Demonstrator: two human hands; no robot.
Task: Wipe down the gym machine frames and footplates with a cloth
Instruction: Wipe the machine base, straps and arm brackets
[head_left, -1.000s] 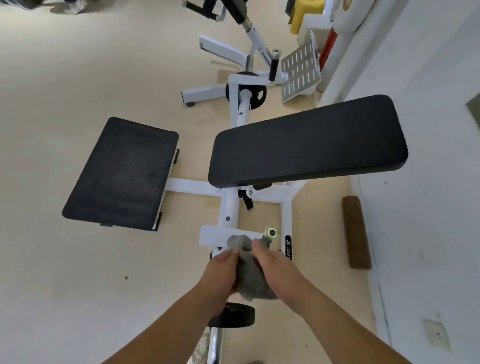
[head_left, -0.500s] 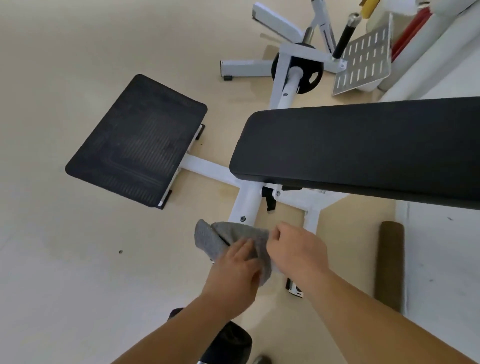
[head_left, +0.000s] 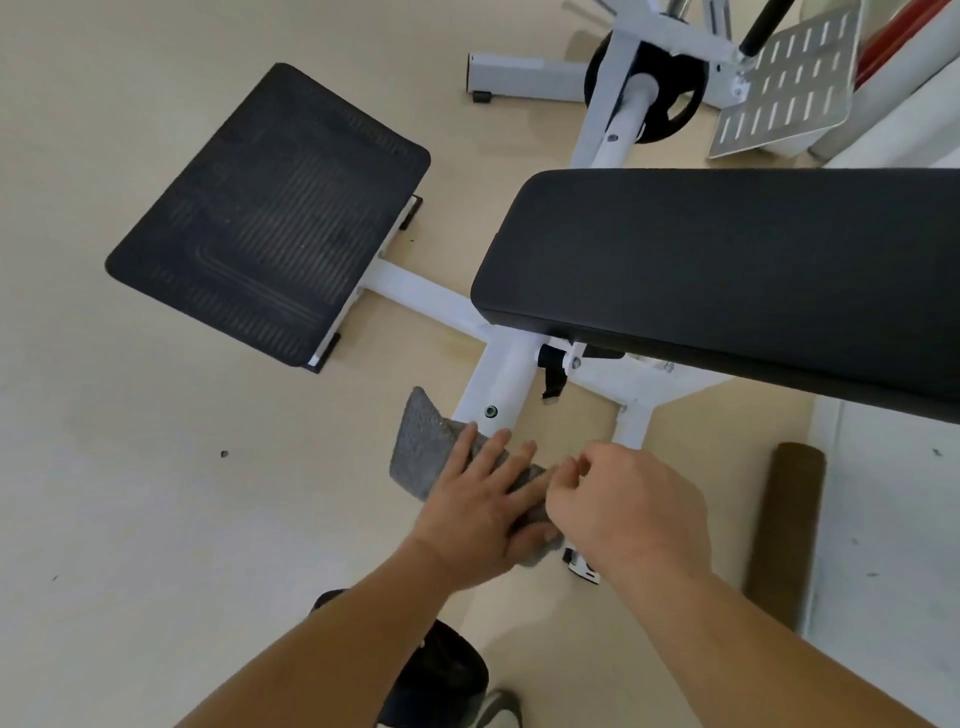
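Change: A second ago both hands had the cloth bunched around a small end-capped peg on the frame. Now it lies opened out, and that peg is no longer in sight.
Cloth now: The grey cloth is draped on the near end of the white frame tube, just below the bolt hole. One corner sticks up to the left.
Meaning for the task: The peg looks finished. This reads as a move on to the main tube, with a wider wiping face ready for a long stroke.
Left hand: The left hand lies palm down on the cloth with fingers straight and spread. It presses the cloth onto the tube rather than grasping it.
Right hand: The right hand sits just beside the cloth's right edge, its fingers curled in. Whether they pinch the cloth's edge or hold nothing cannot be told.
Arms: Both forearms reach forward and down from the bottom of the view, converging on the tube.
Still to do: The black footplate on the left is well apart from the cloth. So is the slotted metal footplate at the far right, and both probably still need wiping.
Overhead: The black pad overhangs the frame junction, so reaching under it may be awkward.
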